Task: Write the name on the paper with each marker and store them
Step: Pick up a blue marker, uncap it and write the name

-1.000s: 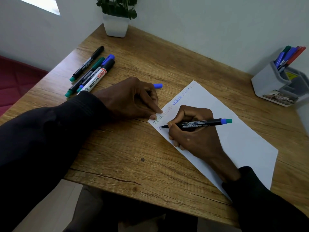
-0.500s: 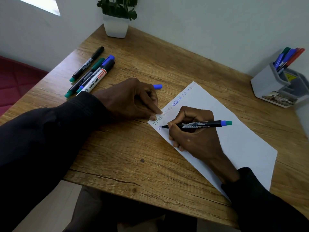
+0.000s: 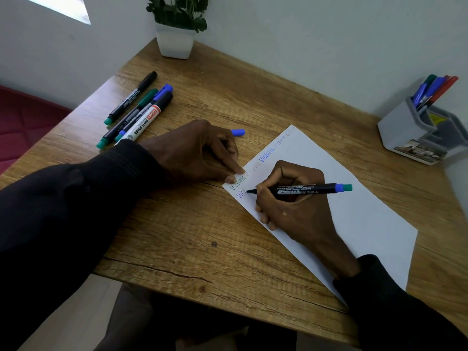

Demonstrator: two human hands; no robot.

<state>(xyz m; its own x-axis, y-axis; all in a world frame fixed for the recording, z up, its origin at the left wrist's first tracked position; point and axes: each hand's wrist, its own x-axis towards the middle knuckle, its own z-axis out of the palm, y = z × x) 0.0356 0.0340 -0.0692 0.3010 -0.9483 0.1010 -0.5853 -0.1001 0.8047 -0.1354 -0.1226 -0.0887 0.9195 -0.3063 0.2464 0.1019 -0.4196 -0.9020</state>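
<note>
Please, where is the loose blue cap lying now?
In the head view, the blue cap lies on the wooden table, just beyond the left hand and left of the paper's far corner.

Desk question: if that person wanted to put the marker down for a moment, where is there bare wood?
Free: the wide strip between the plant pot and the grey holder, and the near edge below the left hand. Crowded: the far-left corner with loose markers, and the paper.

Right hand curled in a writing grip — left hand fisted, knuckles up.
</note>
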